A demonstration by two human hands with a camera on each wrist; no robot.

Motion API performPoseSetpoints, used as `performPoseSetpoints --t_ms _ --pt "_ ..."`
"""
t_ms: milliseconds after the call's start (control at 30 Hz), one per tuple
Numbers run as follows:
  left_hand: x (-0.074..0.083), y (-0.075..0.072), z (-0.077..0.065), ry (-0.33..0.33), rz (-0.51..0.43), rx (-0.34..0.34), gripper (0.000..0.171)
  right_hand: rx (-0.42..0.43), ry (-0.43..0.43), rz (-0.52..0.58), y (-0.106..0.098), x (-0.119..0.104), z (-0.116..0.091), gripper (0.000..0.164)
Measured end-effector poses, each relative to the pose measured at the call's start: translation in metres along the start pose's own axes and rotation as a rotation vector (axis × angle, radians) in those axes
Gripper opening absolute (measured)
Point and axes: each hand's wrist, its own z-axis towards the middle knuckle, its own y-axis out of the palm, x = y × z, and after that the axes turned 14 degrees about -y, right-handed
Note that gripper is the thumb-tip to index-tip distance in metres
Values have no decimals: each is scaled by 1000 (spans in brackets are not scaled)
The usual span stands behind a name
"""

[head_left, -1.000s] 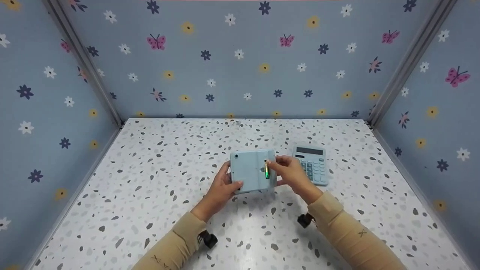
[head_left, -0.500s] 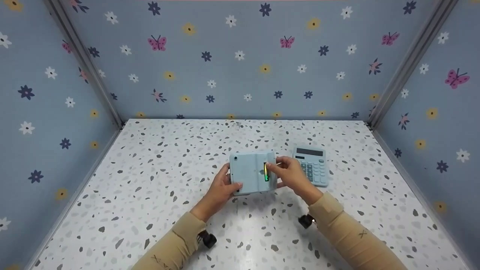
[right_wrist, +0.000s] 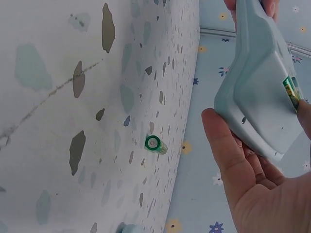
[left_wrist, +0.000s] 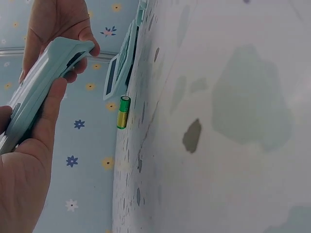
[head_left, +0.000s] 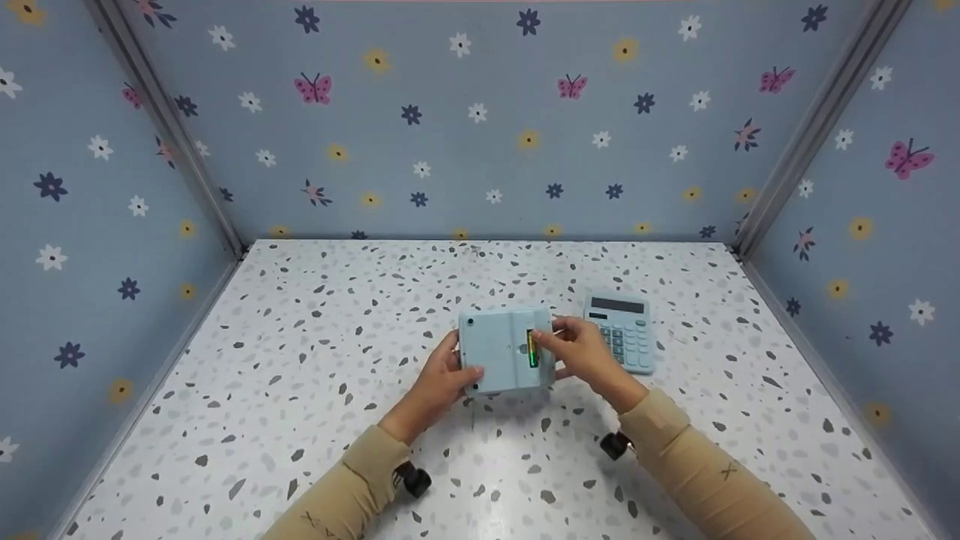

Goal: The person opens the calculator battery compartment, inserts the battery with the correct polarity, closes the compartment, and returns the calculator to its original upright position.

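Observation:
A light blue calculator [head_left: 491, 352] is held above the table with its back up. My left hand [head_left: 439, 379] grips its left side, thumb on the back. My right hand [head_left: 589, 352] holds the right edge, its thumb on a green-and-yellow battery [head_left: 533, 349] in the narrow opening of the back; the right wrist view shows that thumb at the battery's end and fingers along the casing. On the table stands or lies another battery [left_wrist: 124, 112] of the same colours, seen also in the right wrist view; the head view does not show it.
A second light blue calculator [head_left: 621, 334] lies face up on the speckled table [head_left: 337, 300], right behind my right hand. Blue flowered panels [head_left: 480, 150] close off the back and both sides.
The held calculator has come slightly nearer to me, both hands moving with it. My right thumb stays at the battery in the opening. The calculator on the table has not moved.

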Motion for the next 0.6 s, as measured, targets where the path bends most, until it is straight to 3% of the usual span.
performPoseSetpoints --t_ms 333,600 --pt "1 2 0 10 1 -15 81 -13 -68 -104 -9 -1 -1 52" --pt "2 2 -1 22 -2 -11 82 14 -75 -121 -18 1 -3 47"
